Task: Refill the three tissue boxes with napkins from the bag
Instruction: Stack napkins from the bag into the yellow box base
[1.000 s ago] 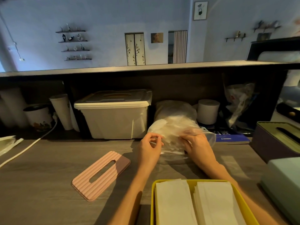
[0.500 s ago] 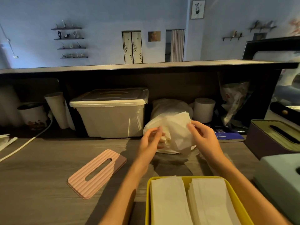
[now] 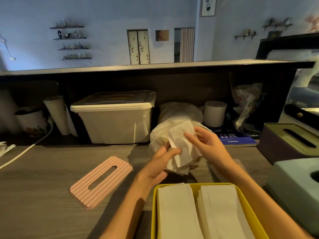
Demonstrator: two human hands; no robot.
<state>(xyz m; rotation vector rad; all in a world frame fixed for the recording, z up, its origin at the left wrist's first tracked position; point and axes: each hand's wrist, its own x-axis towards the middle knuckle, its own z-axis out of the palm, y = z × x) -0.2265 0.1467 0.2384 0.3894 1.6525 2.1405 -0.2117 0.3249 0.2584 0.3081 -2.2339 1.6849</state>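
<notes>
Already the yellow box (image 3: 245, 202) holds two napkin stacks (image 3: 177, 213).

A single head-worn wide-angle view looks forward and down from the person's own standpoint, close over the bench (image 3: 43, 195). The fingers (image 3: 189, 136) sit just right of frame centre. Nearer than the fingers, the yellow tissue box (image 3: 154, 213) is cut by the bottom edge; beyond them rise the raised ledge (image 3: 155, 67) and far wall.
</notes>
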